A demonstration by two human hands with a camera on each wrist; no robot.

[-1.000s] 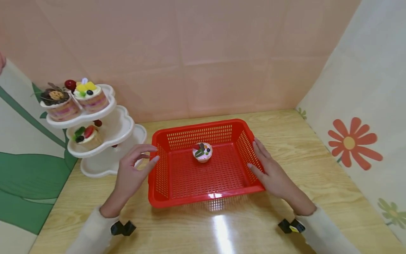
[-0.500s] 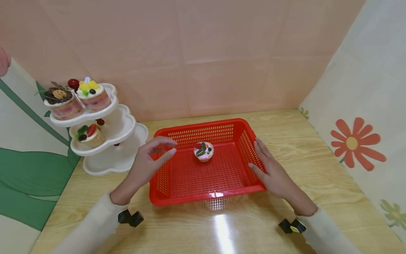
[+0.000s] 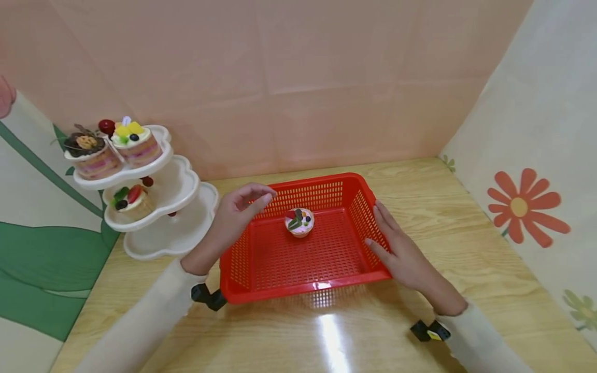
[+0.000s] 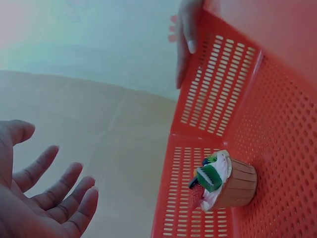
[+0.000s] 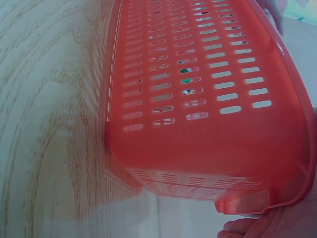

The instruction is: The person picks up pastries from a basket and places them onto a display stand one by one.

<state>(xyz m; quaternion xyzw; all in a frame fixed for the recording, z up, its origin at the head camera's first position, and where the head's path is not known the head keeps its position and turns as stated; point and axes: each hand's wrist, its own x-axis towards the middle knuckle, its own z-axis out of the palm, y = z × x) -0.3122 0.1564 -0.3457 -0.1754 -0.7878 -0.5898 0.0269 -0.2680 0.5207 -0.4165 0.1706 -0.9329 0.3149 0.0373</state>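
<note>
A red plastic basket [image 3: 305, 269] with slotted walls stands on the table. One small cupcake [image 3: 299, 223], topped with cream, kiwi and berry pieces, sits upright on its floor, and the left wrist view shows the cupcake's ribbed tan case [image 4: 240, 186]. My left hand [image 3: 240, 210] hovers over the basket's left side, its fingers loosely bent and apart from the cupcake, with nothing in them. At the basket's right end, my right hand [image 3: 401, 254] holds the rim, thumb inside the wall and fingers along the outside. The right wrist view shows that hand only partly.
A white three-tier stand [image 3: 163, 233] is at the left. Its top tier bears a chocolate-topped cake [image 3: 95, 158] and a mango-topped cake [image 3: 136, 147]; a fruit tart [image 3: 132, 203] sits on the middle tier. Behind the wooden table [image 3: 410, 189] is a pink backdrop [image 3: 326, 103].
My left hand has moved right and away from me, from beside the basket's left rim to above its inside. My right hand, the basket and the cupcake look unchanged.
</note>
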